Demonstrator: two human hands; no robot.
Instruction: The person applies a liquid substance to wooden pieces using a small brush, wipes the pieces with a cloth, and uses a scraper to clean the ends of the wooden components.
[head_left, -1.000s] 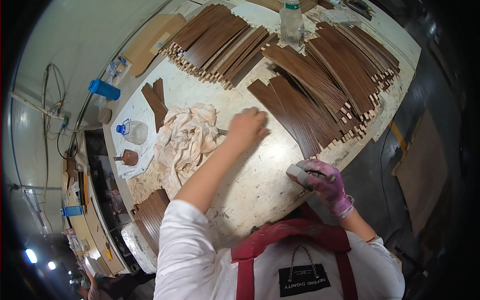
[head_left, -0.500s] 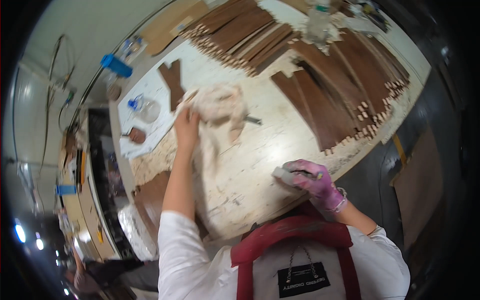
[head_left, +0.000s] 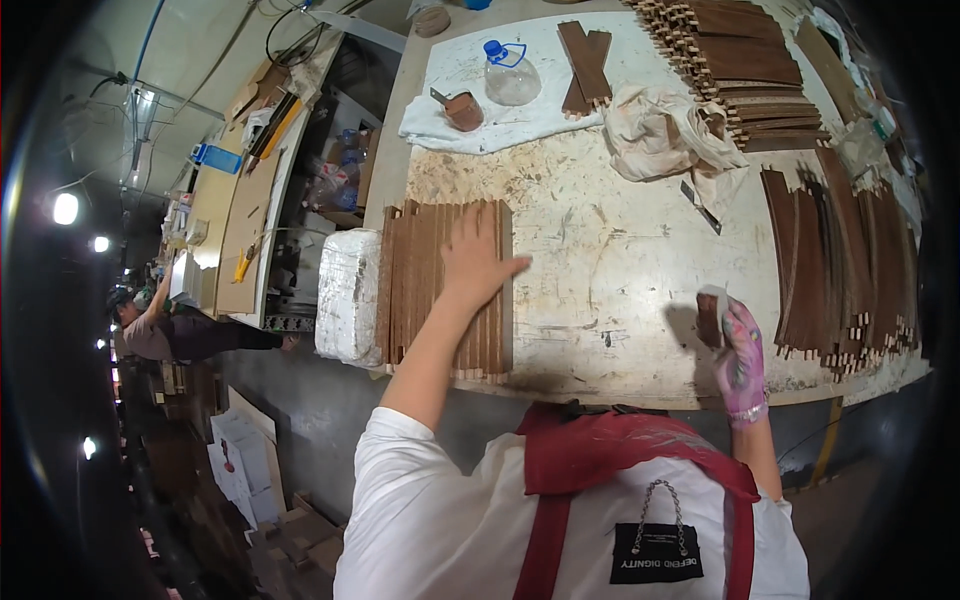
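I have the left hand [head_left: 478,258] splayed, thumb out, over the row of brown slats [head_left: 412,280] lying on the surface [head_left: 610,270]. Well right of that row, my gloved right hand [head_left: 741,355] grips a small brown-and-white block [head_left: 709,320]. I see a white wrapped bundle [head_left: 348,298] just left of the row, a clear jug [head_left: 513,82] beyond the row, and a crumpled rag [head_left: 655,130] farther right.

Left hand [head_left: 474,266] over brown slats [head_left: 412,285]
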